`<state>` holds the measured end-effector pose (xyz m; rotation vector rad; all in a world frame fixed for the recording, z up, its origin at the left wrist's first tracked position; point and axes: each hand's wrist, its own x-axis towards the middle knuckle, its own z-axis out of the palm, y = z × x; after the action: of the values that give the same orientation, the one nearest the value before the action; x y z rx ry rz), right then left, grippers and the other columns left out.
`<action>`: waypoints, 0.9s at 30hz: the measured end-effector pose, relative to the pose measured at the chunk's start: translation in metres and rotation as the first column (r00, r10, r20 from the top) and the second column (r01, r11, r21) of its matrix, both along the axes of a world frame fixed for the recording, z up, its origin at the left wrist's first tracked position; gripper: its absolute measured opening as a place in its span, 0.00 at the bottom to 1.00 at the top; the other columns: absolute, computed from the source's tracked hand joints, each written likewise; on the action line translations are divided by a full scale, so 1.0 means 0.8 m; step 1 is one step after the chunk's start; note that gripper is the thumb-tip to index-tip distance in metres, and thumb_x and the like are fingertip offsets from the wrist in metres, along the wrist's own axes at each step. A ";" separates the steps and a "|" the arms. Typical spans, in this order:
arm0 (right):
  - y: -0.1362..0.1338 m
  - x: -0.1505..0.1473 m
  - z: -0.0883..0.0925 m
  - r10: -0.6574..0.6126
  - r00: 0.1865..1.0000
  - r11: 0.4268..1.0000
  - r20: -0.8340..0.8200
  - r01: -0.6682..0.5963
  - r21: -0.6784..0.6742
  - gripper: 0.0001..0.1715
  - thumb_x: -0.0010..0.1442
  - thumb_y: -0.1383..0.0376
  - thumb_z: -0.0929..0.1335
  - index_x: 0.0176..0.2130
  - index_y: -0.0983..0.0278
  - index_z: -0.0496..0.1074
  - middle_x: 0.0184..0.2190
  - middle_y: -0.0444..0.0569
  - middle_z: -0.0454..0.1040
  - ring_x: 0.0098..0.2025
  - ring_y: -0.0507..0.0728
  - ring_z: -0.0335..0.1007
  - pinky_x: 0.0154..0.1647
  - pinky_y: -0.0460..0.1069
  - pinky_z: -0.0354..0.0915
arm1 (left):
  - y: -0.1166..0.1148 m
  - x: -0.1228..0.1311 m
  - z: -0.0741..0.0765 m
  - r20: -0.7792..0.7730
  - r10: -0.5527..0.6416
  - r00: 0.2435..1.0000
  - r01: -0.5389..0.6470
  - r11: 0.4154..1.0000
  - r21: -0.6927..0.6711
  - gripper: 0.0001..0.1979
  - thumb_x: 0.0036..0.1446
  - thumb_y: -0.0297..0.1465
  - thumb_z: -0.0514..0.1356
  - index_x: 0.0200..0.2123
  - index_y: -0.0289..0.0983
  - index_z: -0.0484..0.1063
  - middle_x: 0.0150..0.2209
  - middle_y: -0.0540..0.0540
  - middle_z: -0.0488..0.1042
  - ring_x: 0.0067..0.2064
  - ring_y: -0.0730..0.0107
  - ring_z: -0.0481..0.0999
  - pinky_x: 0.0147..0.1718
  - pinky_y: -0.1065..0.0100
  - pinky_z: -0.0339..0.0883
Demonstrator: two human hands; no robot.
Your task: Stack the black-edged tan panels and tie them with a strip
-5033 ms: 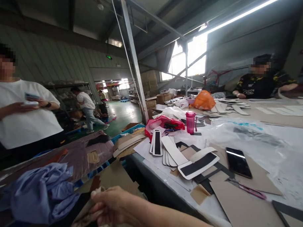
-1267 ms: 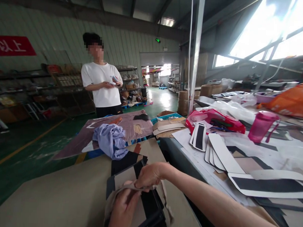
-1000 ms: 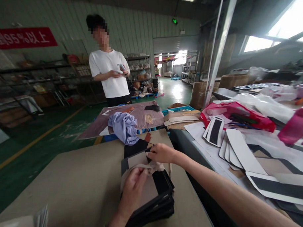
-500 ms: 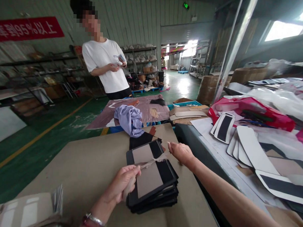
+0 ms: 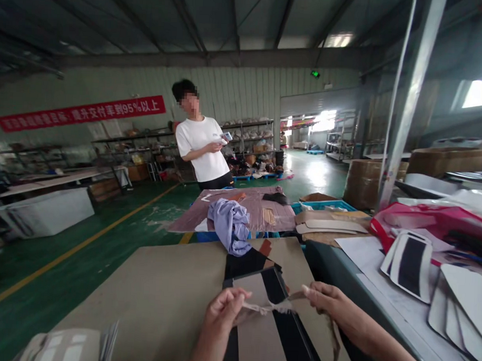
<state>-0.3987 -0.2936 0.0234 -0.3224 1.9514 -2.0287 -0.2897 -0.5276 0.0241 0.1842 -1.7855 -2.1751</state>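
Observation:
In front of me a stack of flat black-and-beige panels (image 5: 258, 343) lies on the tan table. A pale fabric strip (image 5: 268, 309) crosses its top, bunched as if knotted near the middle. My left hand (image 5: 222, 318) pinches one end of the strip at the stack's left side. Between the thumb and fingers of my right hand (image 5: 333, 306) is the other end, and a loose tail hangs below that hand. Beyond the stack are dark and brown scraps (image 5: 244, 265) and a crumpled lavender cloth (image 5: 229, 222). The stack's lower layers are out of view.
A tan board (image 5: 150, 282) covers the table. White panels (image 5: 410, 265) and a pink bag (image 5: 397, 220) lie to the right, beside a metal post (image 5: 412, 102). At bottom left is another bundle (image 5: 63, 345). A person in a white shirt (image 5: 202, 147) stands beyond a cloth-covered surface (image 5: 259, 213).
My view has tilted up and shifted left, so the stack sits lower in the picture. My right hand, apart from the strip's knot before, now holds a strip end. The left hand keeps its grip.

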 end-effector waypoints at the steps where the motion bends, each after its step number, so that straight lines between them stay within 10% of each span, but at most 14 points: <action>1: -0.006 0.001 0.002 0.010 0.995 0.990 0.098 0.004 -0.138 0.24 0.41 0.50 0.75 0.23 0.66 0.68 0.25 0.45 0.70 0.30 0.53 0.67 0.33 0.46 0.63 | 0.007 -0.005 -0.001 -0.014 -0.038 0.999 0.040 0.987 0.157 0.19 0.47 0.44 0.66 0.22 0.36 0.65 0.31 0.47 0.72 0.39 0.66 0.71 0.47 0.63 0.63; 4: -0.036 0.003 0.007 0.113 0.951 0.904 0.287 0.021 -0.427 0.24 0.44 0.48 0.74 0.24 0.65 0.67 0.30 0.50 0.73 0.38 0.55 0.71 0.40 0.46 0.65 | 0.028 -0.024 -0.003 -0.042 -0.039 0.998 0.052 0.924 0.378 0.24 0.45 0.47 0.66 0.18 0.37 0.59 0.17 0.55 0.61 0.23 0.75 0.64 0.40 0.63 0.68; 7: -0.066 0.002 0.009 0.059 0.930 0.848 0.364 0.145 -0.510 0.29 0.46 0.47 0.72 0.17 0.62 0.55 0.15 0.41 0.60 0.20 0.50 0.63 0.22 0.45 0.61 | 0.037 -0.041 0.000 -0.017 0.012 1.000 -0.005 0.932 0.363 0.28 0.44 0.53 0.63 0.15 0.38 0.55 0.13 0.57 0.52 0.17 0.79 0.53 0.25 0.69 0.65; 10: -0.080 -0.002 0.010 -0.095 0.928 0.859 0.361 0.260 -0.440 0.31 0.46 0.49 0.71 0.18 0.60 0.48 0.12 0.33 0.44 0.13 0.46 0.47 0.15 0.44 0.53 | 0.036 -0.047 0.004 -0.003 -0.018 1.000 0.018 0.946 0.324 0.31 0.39 0.57 0.63 0.14 0.39 0.53 0.12 0.59 0.47 0.14 0.81 0.46 0.16 0.70 0.56; 15: -0.071 -0.006 0.001 -0.251 0.895 0.894 0.370 0.361 -0.267 0.30 0.46 0.49 0.70 0.21 0.60 0.47 0.11 0.32 0.46 0.12 0.44 0.43 0.12 0.43 0.50 | 0.026 -0.025 -0.004 0.050 -0.067 0.997 0.051 0.964 0.262 0.28 0.47 0.52 0.62 0.15 0.39 0.53 0.13 0.59 0.48 0.16 0.81 0.48 0.21 0.70 0.58; 27: -0.059 0.002 0.002 -0.203 0.905 0.889 0.374 0.330 -0.316 0.28 0.54 0.52 0.68 0.21 0.59 0.47 0.12 0.32 0.43 0.13 0.45 0.41 0.16 0.45 0.57 | 0.017 -0.015 0.008 -0.021 -0.106 0.994 0.108 0.981 0.162 0.23 0.58 0.42 0.57 0.17 0.38 0.55 0.16 0.57 0.52 0.19 0.78 0.55 0.28 0.69 0.62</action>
<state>-0.3970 -0.3409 0.0249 0.2215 1.4654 -2.4440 -0.3019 -0.5143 0.0302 0.1141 -1.6459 -2.3943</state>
